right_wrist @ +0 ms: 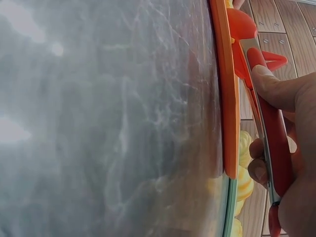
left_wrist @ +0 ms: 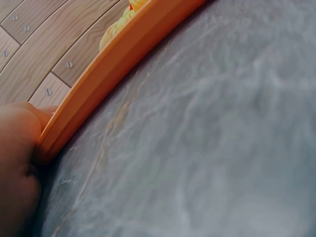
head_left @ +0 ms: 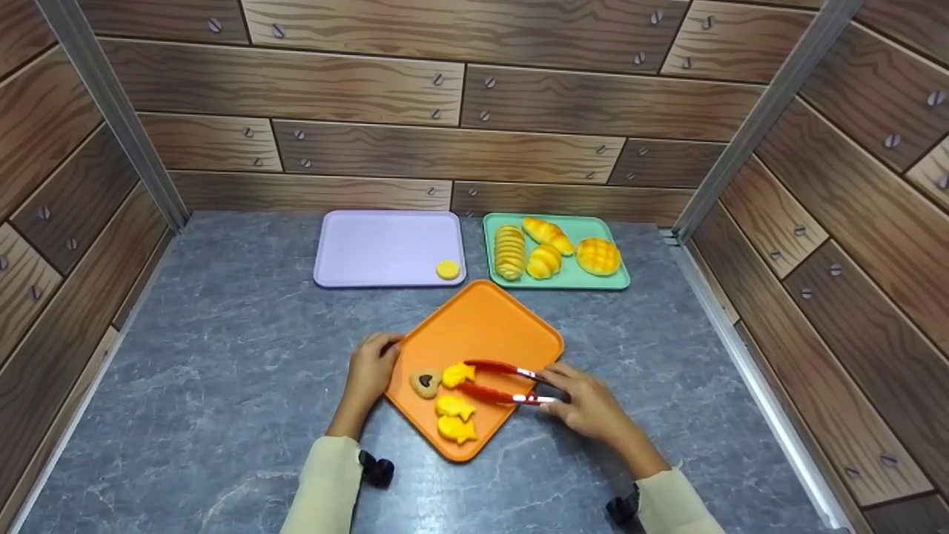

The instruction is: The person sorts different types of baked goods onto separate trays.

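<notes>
An orange tray (head_left: 489,319) lies turned cornerwise in the middle of the table. My left hand (head_left: 371,367) grips its left corner; in the left wrist view the hand (left_wrist: 17,158) is at that rim, its fingers partly hidden. In my right hand (head_left: 589,404) are red tongs (head_left: 493,394), also seen close up in the right wrist view, the tongs (right_wrist: 276,148) under my thumb. Their tips lie either side of a yellow fish-shaped piece (head_left: 455,374); whether they squeeze it I cannot tell. Two more yellow fish-shaped pieces (head_left: 454,406) and a heart-centred cookie (head_left: 425,383) lie beside it.
Behind stands a lilac tray (head_left: 385,248) with a round yellow piece (head_left: 448,269) in its front right corner. To its right, a green tray (head_left: 574,282) bears several breads, among them a long ridged loaf (head_left: 509,252) and a round bun (head_left: 597,256). Wood-patterned walls (head_left: 371,89) enclose the table.
</notes>
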A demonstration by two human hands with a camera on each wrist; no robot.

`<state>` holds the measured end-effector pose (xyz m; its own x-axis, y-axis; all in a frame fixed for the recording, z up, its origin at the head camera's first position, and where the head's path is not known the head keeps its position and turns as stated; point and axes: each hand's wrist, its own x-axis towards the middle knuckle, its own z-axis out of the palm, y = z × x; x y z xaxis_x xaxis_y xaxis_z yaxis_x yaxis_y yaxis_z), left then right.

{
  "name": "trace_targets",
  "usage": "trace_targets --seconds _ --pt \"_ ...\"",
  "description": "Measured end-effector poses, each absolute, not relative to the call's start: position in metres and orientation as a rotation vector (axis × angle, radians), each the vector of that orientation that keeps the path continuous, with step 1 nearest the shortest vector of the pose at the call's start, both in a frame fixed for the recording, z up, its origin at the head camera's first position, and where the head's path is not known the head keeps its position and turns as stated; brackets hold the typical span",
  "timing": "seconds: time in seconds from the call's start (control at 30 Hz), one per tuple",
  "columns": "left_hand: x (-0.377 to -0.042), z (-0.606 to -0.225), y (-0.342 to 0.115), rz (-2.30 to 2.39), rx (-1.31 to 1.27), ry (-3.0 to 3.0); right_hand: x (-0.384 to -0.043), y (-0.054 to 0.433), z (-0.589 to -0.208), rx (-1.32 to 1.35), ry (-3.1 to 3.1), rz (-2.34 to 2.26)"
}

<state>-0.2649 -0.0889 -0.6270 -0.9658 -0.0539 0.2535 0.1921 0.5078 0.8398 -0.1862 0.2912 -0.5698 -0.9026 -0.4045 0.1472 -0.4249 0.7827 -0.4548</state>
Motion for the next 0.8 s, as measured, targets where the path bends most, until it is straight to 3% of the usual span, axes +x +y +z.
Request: trace_targets --seconds 0.8 --pt "-0.265 -0.628 -0.090 -1.459 -0.139 -2.484 -0.193 0.279 -0.576 0.590 -2.774 0.789"
